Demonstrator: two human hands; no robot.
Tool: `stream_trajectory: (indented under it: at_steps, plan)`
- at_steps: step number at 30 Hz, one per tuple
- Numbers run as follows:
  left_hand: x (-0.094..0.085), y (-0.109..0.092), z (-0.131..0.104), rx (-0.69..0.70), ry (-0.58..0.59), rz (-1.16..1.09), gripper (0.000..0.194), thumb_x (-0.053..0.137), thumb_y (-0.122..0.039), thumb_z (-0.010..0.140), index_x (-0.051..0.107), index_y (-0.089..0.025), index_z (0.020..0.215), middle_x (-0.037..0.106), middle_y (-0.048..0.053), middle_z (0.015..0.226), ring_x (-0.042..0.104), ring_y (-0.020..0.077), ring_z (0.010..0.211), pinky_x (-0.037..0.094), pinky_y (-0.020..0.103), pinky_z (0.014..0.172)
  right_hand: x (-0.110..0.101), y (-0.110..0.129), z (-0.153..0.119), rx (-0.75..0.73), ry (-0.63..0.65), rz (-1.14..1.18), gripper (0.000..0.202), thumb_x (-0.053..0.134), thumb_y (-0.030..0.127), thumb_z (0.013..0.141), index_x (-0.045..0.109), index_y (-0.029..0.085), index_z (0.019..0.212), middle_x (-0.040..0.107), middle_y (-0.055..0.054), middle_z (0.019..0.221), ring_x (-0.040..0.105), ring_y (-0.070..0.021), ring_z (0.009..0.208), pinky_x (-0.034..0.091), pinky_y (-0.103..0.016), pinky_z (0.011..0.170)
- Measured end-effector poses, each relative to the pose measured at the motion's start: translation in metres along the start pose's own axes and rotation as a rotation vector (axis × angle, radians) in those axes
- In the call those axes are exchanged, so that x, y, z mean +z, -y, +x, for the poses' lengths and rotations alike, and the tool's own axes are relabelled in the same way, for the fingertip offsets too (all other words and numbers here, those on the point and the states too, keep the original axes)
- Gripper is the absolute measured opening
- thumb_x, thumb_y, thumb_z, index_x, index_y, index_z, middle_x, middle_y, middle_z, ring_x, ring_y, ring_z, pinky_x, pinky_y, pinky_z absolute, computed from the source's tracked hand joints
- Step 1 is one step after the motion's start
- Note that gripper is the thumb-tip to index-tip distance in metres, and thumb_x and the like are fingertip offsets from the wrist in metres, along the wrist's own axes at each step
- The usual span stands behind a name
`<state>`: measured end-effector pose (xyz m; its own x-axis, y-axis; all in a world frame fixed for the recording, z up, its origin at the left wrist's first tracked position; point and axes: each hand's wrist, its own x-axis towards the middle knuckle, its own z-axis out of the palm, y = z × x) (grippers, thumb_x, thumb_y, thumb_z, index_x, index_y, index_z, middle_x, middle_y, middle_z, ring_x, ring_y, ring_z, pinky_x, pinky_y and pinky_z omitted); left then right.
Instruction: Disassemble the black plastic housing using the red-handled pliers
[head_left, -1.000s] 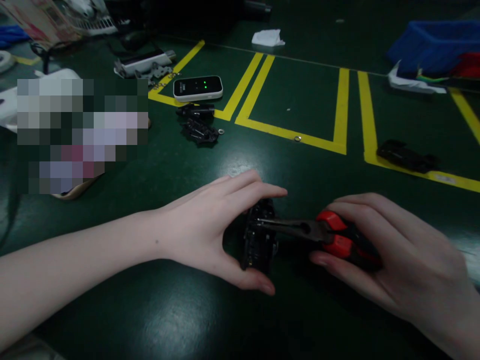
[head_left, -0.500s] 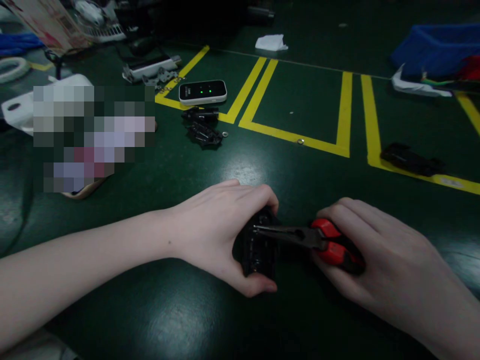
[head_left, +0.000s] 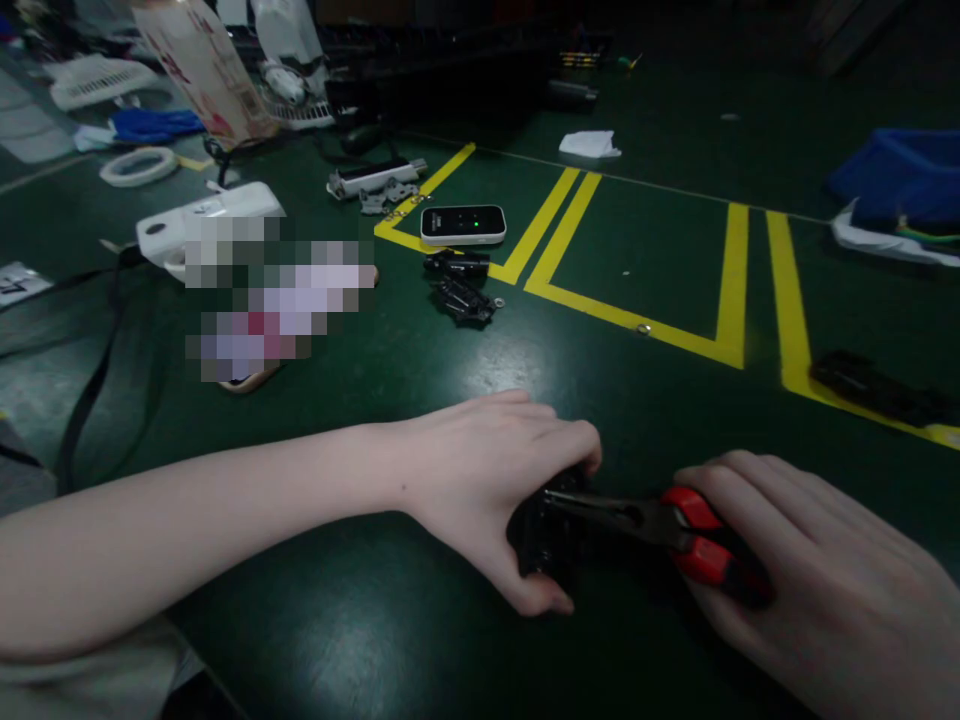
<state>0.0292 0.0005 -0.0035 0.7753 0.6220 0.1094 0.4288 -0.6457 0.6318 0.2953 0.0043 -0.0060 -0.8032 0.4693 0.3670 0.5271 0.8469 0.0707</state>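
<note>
My left hand [head_left: 487, 480] is wrapped round a black plastic part [head_left: 541, 545], thumb on the near side and fingers on the far side. Red-handled needle-nose pliers [head_left: 652, 520] are gripped in my right hand [head_left: 802, 560]. The pliers point left, and their narrow jaws reach the top of the black part. Whether the tips pinch anything small is too dark to tell. Much of the part lies in shadow or behind my left hand.
Beyond my hands lie several black plastic pieces [head_left: 461, 297], a small white-edged device with a green light [head_left: 463, 225] and a metal ring [head_left: 643, 329]. Another black part [head_left: 877, 385] is at right, near a blue bin [head_left: 900, 170]. A blurred-out phone-like object [head_left: 255, 378] and a white device [head_left: 225, 205] stand left.
The view has shifted left and up, so everything appears lower and farther right. Both hands keep their holds, and the pliers' jaws stay at the black part.
</note>
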Motion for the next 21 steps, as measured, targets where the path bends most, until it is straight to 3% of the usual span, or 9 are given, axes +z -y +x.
stream_trajectory:
  at_steps: [5,11,15,21]
  plan:
    - [0.000,0.003,0.000,0.072,-0.009,-0.021,0.060,0.074,-0.057,0.072,0.056,-0.016,0.111,0.069,0.007,0.100,0.065,0.0241,0.088,0.044,0.035,0.078,0.001,-0.003,-0.006,0.063,0.029,-0.003,0.021,0.047,0.021,0.083,0.050,0.025,0.102,0.060,-0.008,0.090,0.060,-0.0267,0.070,0.047,-0.039,0.053]
    - [-0.001,0.008,0.001,0.056,-0.030,-0.085,0.058,0.073,-0.065,0.068,0.059,-0.018,0.098,0.067,0.003,0.084,0.061,0.0203,0.074,0.043,0.034,0.074,0.001,-0.005,-0.012,0.149,0.018,-0.016,0.022,0.048,0.020,0.087,0.051,0.028,0.107,0.060,-0.008,0.096,0.062,-0.0318,0.080,0.045,-0.044,0.060]
    - [-0.004,0.010,0.001,0.011,-0.005,-0.191,0.053,0.075,-0.064,0.067,0.060,-0.020,0.092,0.066,0.001,0.080,0.060,0.0190,0.071,0.042,0.033,0.073,-0.002,-0.006,-0.014,0.089,0.012,-0.081,0.023,0.054,0.021,0.086,0.054,0.026,0.108,0.061,-0.010,0.098,0.061,-0.0331,0.084,0.045,-0.045,0.064]
    - [-0.004,0.004,-0.003,-0.019,-0.015,-0.214,0.057,0.080,-0.060,0.062,0.057,-0.022,0.097,0.066,-0.002,0.083,0.057,0.0156,0.068,0.039,0.032,0.076,-0.007,0.001,-0.008,0.024,0.017,-0.124,0.017,0.052,0.019,0.087,0.056,0.021,0.104,0.061,-0.011,0.093,0.060,-0.0277,0.080,0.046,-0.039,0.063]
